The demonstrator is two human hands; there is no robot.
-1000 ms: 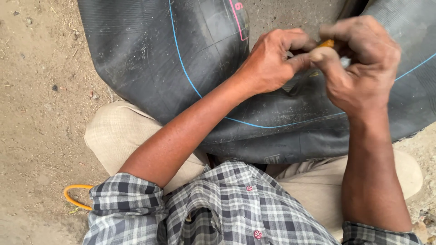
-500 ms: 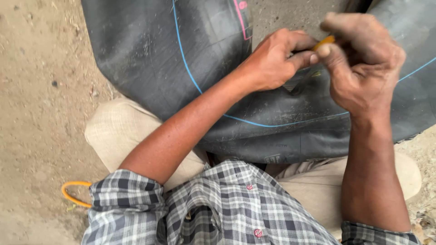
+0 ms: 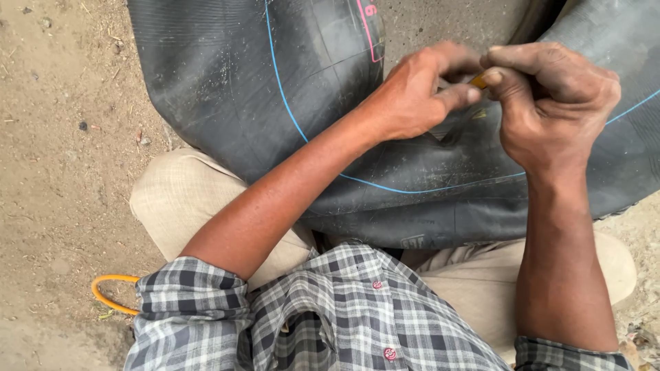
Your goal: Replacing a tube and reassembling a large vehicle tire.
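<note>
Dirt ground (image 3: 62, 172) is being sat on, with an orange loop (image 3: 110, 295) lying at its lower left. No containers are seen. A black inner tube (image 3: 240, 82) is being rested across the knees. A small orange piece (image 3: 478, 81) is being pinched above the tube by the left hand (image 3: 419, 93) and the right hand (image 3: 550, 103), both closed narrowly. Since earlier, the hands have barely been shifted.

My grey-and-white checked shirt (image 3: 344, 309) with small red buttons, sleeves rolled above my elbows, and beige trousers (image 3: 185, 206) over my knees, dust on them
</note>
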